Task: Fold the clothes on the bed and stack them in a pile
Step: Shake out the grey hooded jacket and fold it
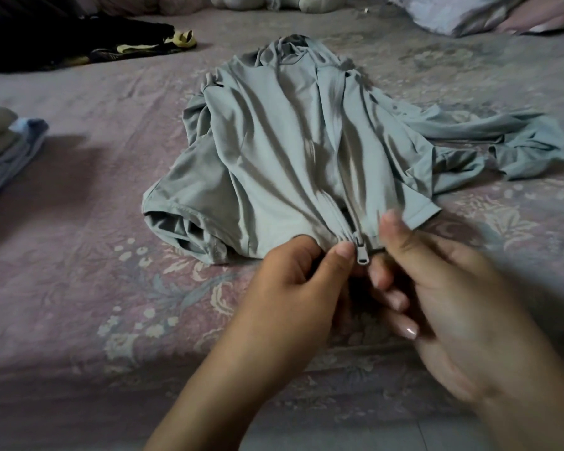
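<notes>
Hands [306, 275] on jacket [284, 151] (floral bedspread [79, 271])

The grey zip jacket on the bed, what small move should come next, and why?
Probably draw the zipper slider up. Both hands, left hand and right hand, pinch the grey zip jacket at its hem, where the slider sits at the bottom.

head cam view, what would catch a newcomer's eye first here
A rumpled grey-green zip jacket lies spread over the middle of the pink floral bedspread, one sleeve trailing off to the right. At its near hem the left hand and right hand pinch the fabric on either side of the zipper slider. A dark garment with yellow patches lies at the far left, and a small folded pile sits at the left edge.
</notes>
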Demonstrator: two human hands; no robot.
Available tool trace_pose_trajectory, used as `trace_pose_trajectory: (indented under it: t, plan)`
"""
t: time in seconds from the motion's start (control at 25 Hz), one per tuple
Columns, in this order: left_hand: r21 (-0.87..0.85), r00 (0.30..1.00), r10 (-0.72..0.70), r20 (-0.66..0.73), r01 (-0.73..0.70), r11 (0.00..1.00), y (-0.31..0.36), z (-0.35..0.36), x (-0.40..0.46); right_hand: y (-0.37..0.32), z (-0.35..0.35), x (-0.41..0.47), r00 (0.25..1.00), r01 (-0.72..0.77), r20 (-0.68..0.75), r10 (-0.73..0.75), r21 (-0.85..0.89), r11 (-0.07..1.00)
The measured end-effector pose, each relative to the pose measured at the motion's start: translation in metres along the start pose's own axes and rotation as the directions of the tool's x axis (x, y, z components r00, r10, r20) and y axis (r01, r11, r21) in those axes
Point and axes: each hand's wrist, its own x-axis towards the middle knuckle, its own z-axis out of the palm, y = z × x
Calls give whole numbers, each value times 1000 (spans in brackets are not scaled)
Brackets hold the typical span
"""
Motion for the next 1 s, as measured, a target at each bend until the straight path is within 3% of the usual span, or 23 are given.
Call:
trace_pose_trajectory:
  t: [0.08, 0.12, 0.16, 0.2, 0.24, 0.28, 0.44, 0.6, 0.72, 0.88, 1.0]
  plan:
    - [-172, 994, -105, 42, 111, 979, 0, 0, 1, 4, -12, -5, 967, 244, -8, -254, -254, 936]
    - [-278, 987, -136, 83, 154, 948, 1, 0, 1, 4, -19, -5, 892, 414, 31, -451, -457, 787]
    - [-355, 980, -152, 127, 188, 916, 2, -1, 2, 2, -26, -4, 781, 539, 137, -610, -640, 547]
    - [-392, 975, -154, 159, 206, 897, 3, -1, 3, -1, -30, -2, 677, 613, 287, -678, -730, 303]
    - [-403, 972, -154, 177, 215, 890, 3, -2, 3, -3, -33, 2, 604, 679, 427, -673, -718, 154]
    - [-408, 970, -157, 187, 222, 886, 2, -3, 3, -5, -33, 6, 582, 731, 511, -632, -670, 131]
    - [-389, 968, -129, 217, 207, 898, 0, -3, 5, -1, -27, 21, 625, 768, 512, -589, -539, 346]
    - [-353, 971, -124, 205, 192, 916, 0, -2, 6, -2, -31, 29, 660, 730, 441, -608, -568, 380]
    - [-325, 969, -169, 179, 220, 920, 2, 1, 6, -4, -28, 35, 650, 722, 439, -620, -611, 324]
    - [-256, 973, -144, 182, 188, 948, 3, 7, 6, -8, -21, 36, 657, 735, 488, -575, -583, 345]
    - [-310, 974, -145, 175, 195, 931, 2, 6, 6, -15, -20, 39, 685, 723, 531, -498, -576, 382]
